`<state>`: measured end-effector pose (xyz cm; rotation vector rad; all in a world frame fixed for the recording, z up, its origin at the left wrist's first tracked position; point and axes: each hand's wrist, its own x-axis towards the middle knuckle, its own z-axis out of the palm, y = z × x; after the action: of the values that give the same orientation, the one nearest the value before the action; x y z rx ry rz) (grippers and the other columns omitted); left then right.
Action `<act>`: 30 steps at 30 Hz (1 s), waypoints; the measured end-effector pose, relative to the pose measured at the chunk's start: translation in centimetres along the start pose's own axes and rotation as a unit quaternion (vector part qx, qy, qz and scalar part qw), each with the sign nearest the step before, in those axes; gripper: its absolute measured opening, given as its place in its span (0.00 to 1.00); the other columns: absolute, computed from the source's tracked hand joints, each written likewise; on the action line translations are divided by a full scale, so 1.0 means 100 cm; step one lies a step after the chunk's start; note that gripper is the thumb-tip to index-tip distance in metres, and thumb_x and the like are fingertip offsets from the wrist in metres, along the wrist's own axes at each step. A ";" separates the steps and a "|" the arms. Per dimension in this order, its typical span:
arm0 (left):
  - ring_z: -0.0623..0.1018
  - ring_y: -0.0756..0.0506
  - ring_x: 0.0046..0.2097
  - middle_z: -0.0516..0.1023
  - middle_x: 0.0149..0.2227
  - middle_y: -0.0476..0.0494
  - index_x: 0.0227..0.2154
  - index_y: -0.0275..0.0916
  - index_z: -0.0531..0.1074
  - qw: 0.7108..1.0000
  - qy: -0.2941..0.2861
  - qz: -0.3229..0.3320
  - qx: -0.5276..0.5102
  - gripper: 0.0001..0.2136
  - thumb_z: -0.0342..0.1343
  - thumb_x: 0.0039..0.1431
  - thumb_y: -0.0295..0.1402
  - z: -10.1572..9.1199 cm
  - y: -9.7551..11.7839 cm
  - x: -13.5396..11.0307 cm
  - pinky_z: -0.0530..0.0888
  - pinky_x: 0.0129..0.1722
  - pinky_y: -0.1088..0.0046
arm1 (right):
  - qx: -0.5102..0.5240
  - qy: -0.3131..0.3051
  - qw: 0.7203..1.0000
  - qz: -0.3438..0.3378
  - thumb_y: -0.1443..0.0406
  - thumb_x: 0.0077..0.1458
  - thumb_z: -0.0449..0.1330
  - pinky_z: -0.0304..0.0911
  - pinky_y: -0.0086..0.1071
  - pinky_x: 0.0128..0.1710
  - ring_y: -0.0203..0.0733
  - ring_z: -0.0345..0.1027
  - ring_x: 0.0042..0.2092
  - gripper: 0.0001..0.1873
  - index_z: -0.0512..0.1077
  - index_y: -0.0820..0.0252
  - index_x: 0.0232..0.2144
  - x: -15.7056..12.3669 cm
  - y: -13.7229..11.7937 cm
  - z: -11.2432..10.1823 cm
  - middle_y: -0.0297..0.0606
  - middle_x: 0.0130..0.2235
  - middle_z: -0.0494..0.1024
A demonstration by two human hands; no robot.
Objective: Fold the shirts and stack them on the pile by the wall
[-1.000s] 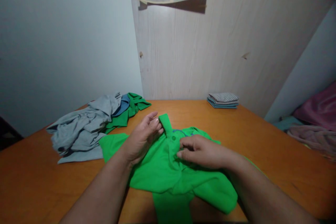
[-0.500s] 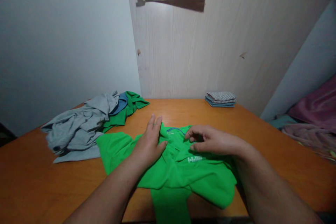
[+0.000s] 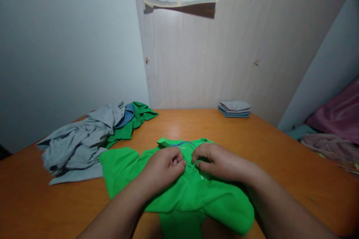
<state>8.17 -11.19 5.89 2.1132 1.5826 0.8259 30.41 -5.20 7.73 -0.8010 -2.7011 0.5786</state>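
Observation:
A bright green polo shirt (image 3: 179, 194) lies spread and wrinkled in front of me, its collar at the far side and a strip of its cloth reaching toward the table's near edge. My left hand (image 3: 165, 166) is closed on the shirt's front just below the collar, fingers curled in. Opposite it, my right hand (image 3: 218, 160) pinches the cloth by the button opening. A small fold of fabric stands up between the two hands. The buttons are hidden, and the white print on the chest is mostly covered by my right hand.
Crumpled grey clothing (image 3: 78, 138) is heaped on the left of the orange table (image 3: 291, 190), with a darker green garment (image 3: 140, 115) behind it. Folded striped and blue cloths (image 3: 235, 108) sit at the back right. Pink fabric (image 3: 336, 119) lies beyond the right edge.
My left hand has gone from lying flat with fingers stretched to closing on the shirt front. My right hand has closed its fingers on the cloth. The view has tipped up slightly.

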 end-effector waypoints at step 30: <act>0.67 0.49 0.29 0.66 0.26 0.53 0.29 0.40 0.68 0.980 0.029 -0.062 -0.185 0.06 0.52 0.59 0.35 0.010 -0.003 0.007 0.62 0.28 0.74 | -0.104 0.162 0.975 0.111 0.63 0.64 0.57 0.58 0.34 0.40 0.44 0.74 0.43 0.11 0.78 0.52 0.45 0.006 -0.014 0.012 0.37 0.40 0.83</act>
<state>8.73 -10.41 5.13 1.7277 1.4391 1.0530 28.80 -6.29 7.35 -1.1523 -2.4116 0.1854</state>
